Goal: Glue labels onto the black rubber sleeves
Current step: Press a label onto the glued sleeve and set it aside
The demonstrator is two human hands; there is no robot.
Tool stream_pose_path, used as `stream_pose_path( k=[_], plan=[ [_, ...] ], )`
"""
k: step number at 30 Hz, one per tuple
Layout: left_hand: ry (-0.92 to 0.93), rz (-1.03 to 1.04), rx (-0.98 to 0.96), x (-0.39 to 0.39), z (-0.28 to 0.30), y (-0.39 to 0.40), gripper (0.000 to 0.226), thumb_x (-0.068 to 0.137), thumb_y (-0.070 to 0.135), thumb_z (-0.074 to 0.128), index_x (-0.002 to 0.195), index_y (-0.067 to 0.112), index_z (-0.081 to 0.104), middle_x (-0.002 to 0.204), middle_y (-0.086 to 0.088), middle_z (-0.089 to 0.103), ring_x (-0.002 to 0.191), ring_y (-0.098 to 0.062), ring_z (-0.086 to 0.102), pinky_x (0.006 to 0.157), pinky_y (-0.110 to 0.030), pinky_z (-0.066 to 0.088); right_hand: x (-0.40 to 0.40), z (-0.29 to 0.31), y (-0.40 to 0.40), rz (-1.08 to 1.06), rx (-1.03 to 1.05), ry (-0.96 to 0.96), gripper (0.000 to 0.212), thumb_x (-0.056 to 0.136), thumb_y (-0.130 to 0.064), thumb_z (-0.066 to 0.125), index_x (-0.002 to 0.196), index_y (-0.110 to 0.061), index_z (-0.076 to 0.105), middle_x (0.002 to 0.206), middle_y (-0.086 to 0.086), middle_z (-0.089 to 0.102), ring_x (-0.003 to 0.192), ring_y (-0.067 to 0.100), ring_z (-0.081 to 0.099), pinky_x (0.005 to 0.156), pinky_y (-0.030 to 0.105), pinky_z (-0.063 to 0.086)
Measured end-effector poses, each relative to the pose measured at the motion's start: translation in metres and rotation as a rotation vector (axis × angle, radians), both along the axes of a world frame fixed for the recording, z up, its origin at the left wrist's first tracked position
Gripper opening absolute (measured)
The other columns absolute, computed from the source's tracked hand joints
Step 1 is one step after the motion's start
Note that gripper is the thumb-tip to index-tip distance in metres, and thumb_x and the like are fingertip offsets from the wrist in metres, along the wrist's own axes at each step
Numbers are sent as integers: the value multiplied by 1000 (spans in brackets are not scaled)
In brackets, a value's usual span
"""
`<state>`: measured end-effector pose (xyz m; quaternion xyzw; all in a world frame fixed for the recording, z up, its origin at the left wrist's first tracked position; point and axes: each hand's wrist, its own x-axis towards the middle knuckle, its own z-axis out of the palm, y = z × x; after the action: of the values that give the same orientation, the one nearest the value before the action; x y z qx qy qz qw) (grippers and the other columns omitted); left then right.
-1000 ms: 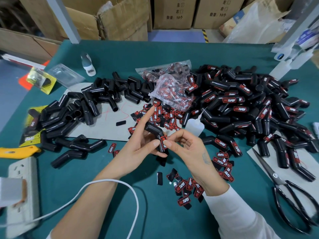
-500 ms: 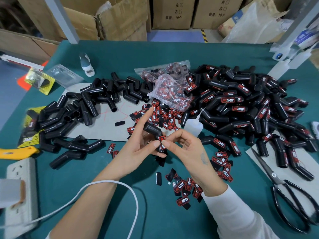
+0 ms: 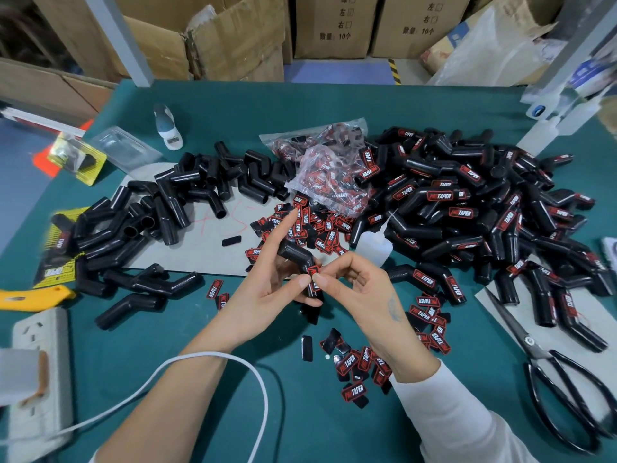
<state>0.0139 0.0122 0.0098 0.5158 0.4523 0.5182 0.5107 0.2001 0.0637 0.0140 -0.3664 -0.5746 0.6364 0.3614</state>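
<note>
Both hands [image 3: 267, 295] pinch labelled sleeve [image 3: 302, 262]

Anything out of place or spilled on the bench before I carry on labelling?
No spill shows. The glue bottle stands upright by the labelled pile. Loose labels lie scattered on the mat under the right hand, several face down. The open scissors lie close by the right forearm.

Both hands meet at the table's [image 3: 334, 105] centre, the left hand [image 3: 263, 295] and right hand [image 3: 364, 285] pinching one sleeve [image 3: 295, 255] between them. Unlabelled sleeves [image 3: 160, 215] lie at ten o'clock, labelled sleeves [image 3: 474, 208] at two o'clock, the label bag [image 3: 330, 172] at twelve. Scissors [image 3: 561, 372] lie at four o'clock, the power strip [image 3: 43, 355] at eight, loose labels [image 3: 357, 365] at six.
</note>
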Motion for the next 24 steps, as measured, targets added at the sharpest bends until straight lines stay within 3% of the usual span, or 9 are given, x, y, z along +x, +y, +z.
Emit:
stream_pose_path(
  k=[9, 16, 24],
  plan=[
    [-16, 16, -7, 2, 0, 1, 83, 102, 2, 56, 153, 60, 27, 116, 1, 66, 105, -21, 67, 81, -40, 63, -1, 0, -1, 0, -2, 7, 14, 90, -10, 80, 83, -19, 72, 91, 8, 72, 88, 12, 63, 83, 22, 52],
    [-47, 42, -13, 5, -4, 1, 82, 102, 2, 57, 156, 54, 26, 116, -7, 66, 104, -25, 66, 82, -40, 63, 1, 1, -1, -12, 0, 4, 12, 91, -11, 80, 87, -18, 71, 87, -7, 72, 87, 6, 61, 82, 19, 51],
    [-246, 207, 10, 11, -3, 2, 85, 100, 6, 63, 155, 57, 24, 126, -15, 66, 116, -32, 68, 90, -49, 60, 0, 5, -5, -127, 10, 17, 9, 95, -20, 77, 92, -20, 68, 94, 0, 72, 95, 13, 65, 85, 21, 51]
  ],
)
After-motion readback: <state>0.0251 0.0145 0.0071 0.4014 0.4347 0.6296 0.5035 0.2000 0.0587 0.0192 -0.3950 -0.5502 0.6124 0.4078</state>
